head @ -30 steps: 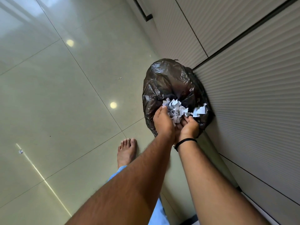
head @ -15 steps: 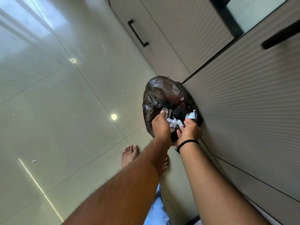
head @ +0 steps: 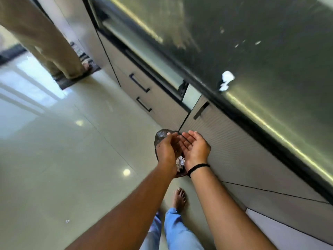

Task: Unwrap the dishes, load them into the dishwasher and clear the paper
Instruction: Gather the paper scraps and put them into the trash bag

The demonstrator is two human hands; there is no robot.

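A black rubbish bag (head: 161, 134) stands on the floor against the cabinet fronts, mostly hidden behind my hands. Crumpled white paper (head: 180, 162) shows in its mouth between my wrists. My left hand (head: 168, 150) hovers over the bag with relaxed fingers and holds nothing. My right hand (head: 194, 147) is beside it, palm up, fingers straight and empty, with a black band on the wrist. Scraps of white paper (head: 226, 80) lie on the dark worktop (head: 261, 51) above. No dishes or dishwasher are visible.
Grey cabinet drawers with black handles (head: 139, 83) run along the right. Another person's legs (head: 54, 51) stand on a striped mat (head: 84, 60) at the upper left. My bare foot (head: 178, 197) is on the glossy tiled floor (head: 63, 159), where a small paper scrap (head: 67, 221) lies.
Both hands let go of the crumpled paper, which now lies in the bag, and rose clear of it with open fingers. The view lifted, bringing in the worktop and another person.
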